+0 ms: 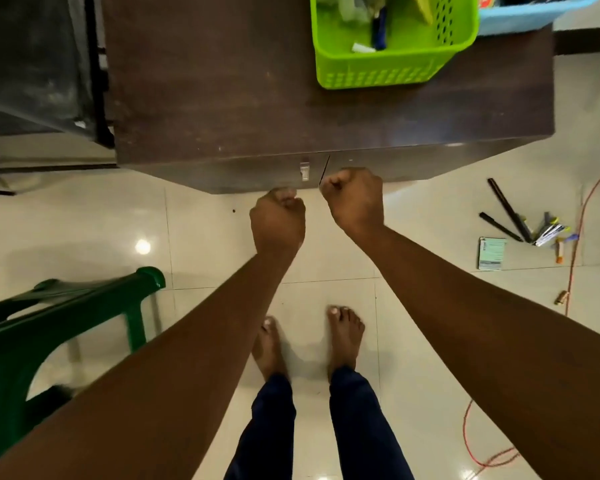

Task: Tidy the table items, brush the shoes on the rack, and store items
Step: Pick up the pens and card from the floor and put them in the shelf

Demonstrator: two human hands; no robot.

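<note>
Left hand [278,216] and right hand [355,197] fisted (empty); glossy brown table [222,98].

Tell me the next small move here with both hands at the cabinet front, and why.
Probably pull both doors open. The left hand and right hand are curled at the lower edge of the cabinet front, either side of the door seam, which looks closed. What the fingers grip is hidden. The green basket on top still awaits storing.

The person has bare forearms, bare feet [309,341] and dark navy trousers [326,427].
</note>
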